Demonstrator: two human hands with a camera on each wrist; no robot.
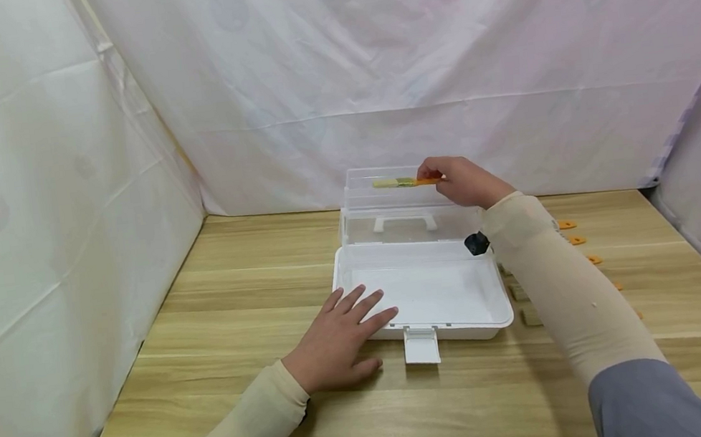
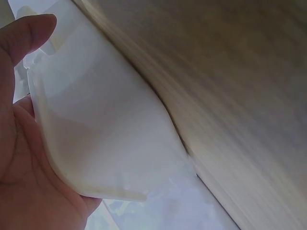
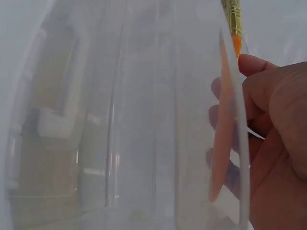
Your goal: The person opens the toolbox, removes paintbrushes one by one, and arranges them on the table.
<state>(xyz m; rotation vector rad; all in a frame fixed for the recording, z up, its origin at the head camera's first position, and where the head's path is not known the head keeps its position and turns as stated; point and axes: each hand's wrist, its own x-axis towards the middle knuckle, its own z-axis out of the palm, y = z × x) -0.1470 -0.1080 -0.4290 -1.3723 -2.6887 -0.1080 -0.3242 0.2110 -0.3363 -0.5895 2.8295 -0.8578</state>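
Observation:
A white plastic box lies on the table with its clear lid raised at the back. My left hand rests over the front left corner, fingers spread across the rim and thumb apart from them. In the left wrist view, the palm lies close along the box wall. Above the lid, my right hand pinches a paintbrush by its orange handle, bristles pointing left. The right wrist view shows the brush's gold ferrule; much of the handle appears through the clear lid.
Several more brushes with orange handle ends lie right of the box, partly hidden under my right forearm. A white latch hangs open at the box front. White cloth closes off the table's back and sides.

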